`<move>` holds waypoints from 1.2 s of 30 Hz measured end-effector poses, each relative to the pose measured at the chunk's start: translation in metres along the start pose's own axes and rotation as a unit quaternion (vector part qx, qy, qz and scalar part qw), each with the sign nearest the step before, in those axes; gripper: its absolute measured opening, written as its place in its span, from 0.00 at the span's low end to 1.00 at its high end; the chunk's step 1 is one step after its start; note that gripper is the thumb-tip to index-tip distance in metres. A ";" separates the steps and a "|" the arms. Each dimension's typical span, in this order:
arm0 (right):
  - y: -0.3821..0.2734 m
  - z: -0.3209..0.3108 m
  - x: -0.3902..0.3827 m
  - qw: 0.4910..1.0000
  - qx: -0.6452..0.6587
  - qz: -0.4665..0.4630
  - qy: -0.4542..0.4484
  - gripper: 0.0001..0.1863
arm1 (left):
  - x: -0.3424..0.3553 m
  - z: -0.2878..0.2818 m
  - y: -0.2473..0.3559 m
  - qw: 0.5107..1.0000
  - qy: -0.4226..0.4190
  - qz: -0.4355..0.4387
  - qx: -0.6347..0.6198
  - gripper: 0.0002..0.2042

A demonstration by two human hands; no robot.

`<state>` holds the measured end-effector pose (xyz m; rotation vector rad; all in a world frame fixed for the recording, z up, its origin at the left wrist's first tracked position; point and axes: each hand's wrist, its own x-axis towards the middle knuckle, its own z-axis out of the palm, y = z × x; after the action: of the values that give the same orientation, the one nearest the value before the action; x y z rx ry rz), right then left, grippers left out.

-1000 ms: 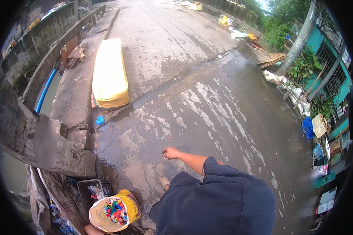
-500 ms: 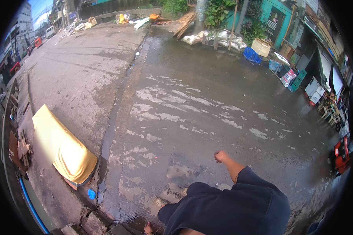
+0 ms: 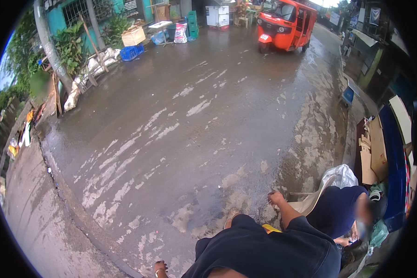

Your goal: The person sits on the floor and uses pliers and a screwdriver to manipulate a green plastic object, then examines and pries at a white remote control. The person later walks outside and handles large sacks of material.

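Note:
I stand on a wet concrete street (image 3: 171,153), my dark shirt filling the lower middle. My right hand (image 3: 276,198) hangs out in front of my right side, its fingers loosely bent and apart, with nothing seen in it. Low at the bottom edge is my left hand (image 3: 160,265), a light band at its wrist; its fingers are spread and hold nothing visible. Neither hand touches anything that I can see. A foot (image 3: 231,218) shows in front of my shirt. Beside my right arm lies a yellow item (image 3: 270,228), mostly hidden by my body.
A person in a dark purple top (image 3: 331,211) crouches close on my right, by a whitish sack (image 3: 340,175) and cardboard (image 3: 377,146). A red three-wheeler (image 3: 285,25) faces me up the street. Blue crate (image 3: 132,52) and green crates (image 3: 192,25) line the far side.
My view has swung to the right: the yellow-covered object has left the picture, while the red three-wheeler and the crouching person have come in. Both hands still hang without anything visible in them.

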<state>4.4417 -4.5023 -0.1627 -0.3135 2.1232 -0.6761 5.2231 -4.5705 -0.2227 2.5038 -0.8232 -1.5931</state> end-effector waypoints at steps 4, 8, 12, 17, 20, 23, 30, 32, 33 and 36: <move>0.134 -0.046 0.038 0.973 0.171 0.151 -0.022 0.13 | 0.053 0.024 0.231 0.974 0.054 0.192 -0.106 0.17; 0.186 -0.069 0.051 0.948 0.141 0.283 -0.028 0.17 | -0.003 0.143 0.423 0.965 -0.024 0.255 -0.059 0.19; 0.173 -0.071 0.089 0.932 0.235 0.277 -0.008 0.10 | -0.044 0.245 0.490 0.954 -0.128 0.249 0.109 0.19; 0.090 -0.146 0.197 0.957 0.198 0.210 0.040 0.12 | -0.045 0.378 0.497 0.957 -0.196 0.067 0.203 0.19; 0.033 -0.204 0.252 0.967 0.155 0.197 0.045 0.14 | -0.056 0.461 0.541 0.925 -0.237 -0.001 0.298 0.18; 0.006 -0.248 0.303 0.942 0.216 0.251 0.051 0.13 | -0.055 0.540 0.637 0.894 -0.254 -0.014 0.369 0.18; -0.089 -0.361 0.384 0.854 0.415 0.269 0.161 0.08 | -0.050 0.727 1.006 0.824 -0.202 0.170 0.501 0.17; -0.092 -0.395 0.410 0.830 0.441 0.285 0.189 0.08 | -0.071 0.834 1.133 0.799 -0.159 0.301 0.496 0.15; -0.098 -0.410 0.434 0.830 0.424 0.306 0.193 0.10 | -0.086 0.882 1.199 0.803 -0.158 0.363 0.446 0.15; -0.072 -0.474 0.502 0.835 0.396 0.338 0.180 0.13 | -0.163 1.048 1.349 0.742 -0.220 0.498 0.392 0.16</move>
<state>3.7606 -4.6191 -0.2282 1.0429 1.8741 -1.1421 3.7297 -5.4115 -0.1331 1.2353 -2.7208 -1.4823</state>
